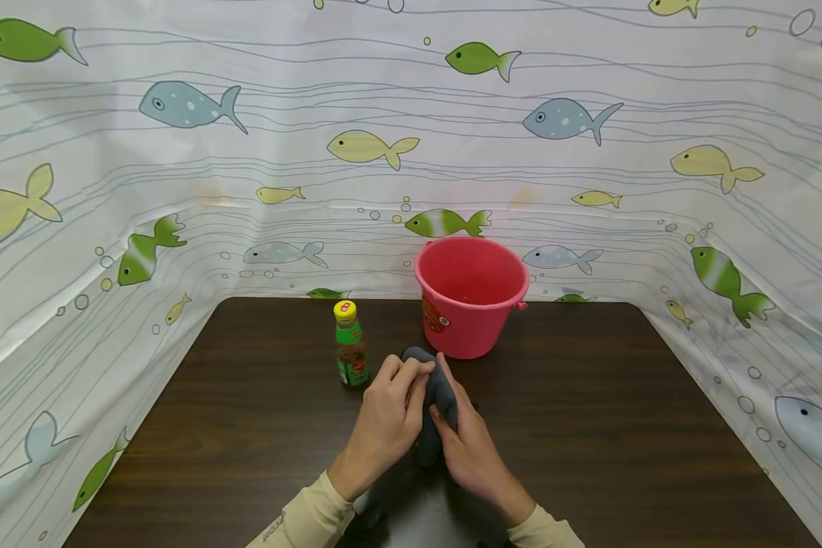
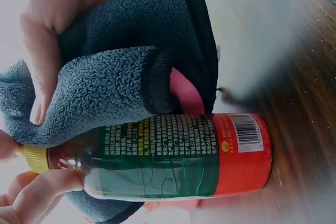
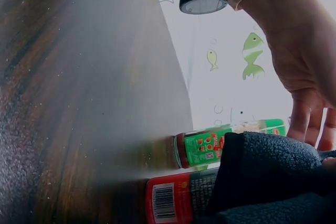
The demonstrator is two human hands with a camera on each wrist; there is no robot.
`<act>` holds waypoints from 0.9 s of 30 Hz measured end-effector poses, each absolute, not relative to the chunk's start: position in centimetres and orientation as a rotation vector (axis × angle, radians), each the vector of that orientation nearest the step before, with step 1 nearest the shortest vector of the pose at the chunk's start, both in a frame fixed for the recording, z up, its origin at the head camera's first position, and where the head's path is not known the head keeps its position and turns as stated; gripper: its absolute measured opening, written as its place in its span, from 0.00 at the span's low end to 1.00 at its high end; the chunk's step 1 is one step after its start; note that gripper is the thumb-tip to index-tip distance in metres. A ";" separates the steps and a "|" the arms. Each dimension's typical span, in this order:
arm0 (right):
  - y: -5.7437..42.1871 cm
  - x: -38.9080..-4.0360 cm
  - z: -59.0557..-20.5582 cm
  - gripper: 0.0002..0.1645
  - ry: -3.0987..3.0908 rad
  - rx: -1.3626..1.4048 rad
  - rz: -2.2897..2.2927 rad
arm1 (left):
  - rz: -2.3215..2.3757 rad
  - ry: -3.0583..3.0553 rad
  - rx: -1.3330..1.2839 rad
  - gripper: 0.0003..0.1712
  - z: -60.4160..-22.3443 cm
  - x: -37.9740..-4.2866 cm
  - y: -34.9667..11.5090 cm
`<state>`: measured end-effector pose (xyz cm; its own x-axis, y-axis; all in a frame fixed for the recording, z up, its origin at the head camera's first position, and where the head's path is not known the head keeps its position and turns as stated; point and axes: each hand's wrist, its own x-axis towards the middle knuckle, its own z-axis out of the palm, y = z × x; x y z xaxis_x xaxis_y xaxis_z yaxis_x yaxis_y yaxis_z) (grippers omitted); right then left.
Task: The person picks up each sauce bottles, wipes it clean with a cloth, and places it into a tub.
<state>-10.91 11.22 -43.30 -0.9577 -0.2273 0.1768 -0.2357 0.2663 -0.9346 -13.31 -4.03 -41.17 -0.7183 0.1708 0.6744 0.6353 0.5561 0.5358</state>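
A glass bottle [image 2: 157, 156] with a green and red label and yellow cap stands roughly upright low over the table. Fingers of my left hand [image 1: 387, 411] pinch its neck just below the cap. Wrapped partly around it is a dark grey towel [image 1: 441, 392], which my right hand [image 1: 476, 453] grips with the thumb curled over it. The towel and hands hide this bottle in the head view. Whether its base touches the table, I cannot tell. Part of the right hand shows at the top of the left wrist view.
To the left on the dark wooden table [image 1: 246, 426] stands a second bottle [image 1: 352, 354] with a yellow cap and green label. A pink bucket [image 1: 471, 323] is behind the hands. A fish-patterned curtain [image 1: 370, 61] surrounds the table's back and sides.
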 end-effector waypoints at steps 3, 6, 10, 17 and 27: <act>11.2 -10.9 -43.4 0.45 -2.498 0.453 1.838 | -1.074 -2.235 -0.650 0.10 -41.1 -13.3 -4.0; 11.3 -11.0 -43.5 0.45 -2.497 0.453 1.838 | -1.079 -2.237 -0.653 0.10 -41.1 -13.3 -4.0; 11.4 -11.2 -43.9 0.43 -2.499 0.438 1.853 | -1.076 -2.235 -0.656 0.10 -41.0 -13.3 -4.0; 11.7 -11.5 -44.9 0.39 -2.539 0.388 1.830 | -1.076 -2.236 -0.645 0.05 -41.0 -13.3 -4.0; 12.8 -10.9 -46.1 0.34 -2.690 0.337 1.698 | -1.056 -2.236 -0.636 0.06 -41.0 -13.3 -3.8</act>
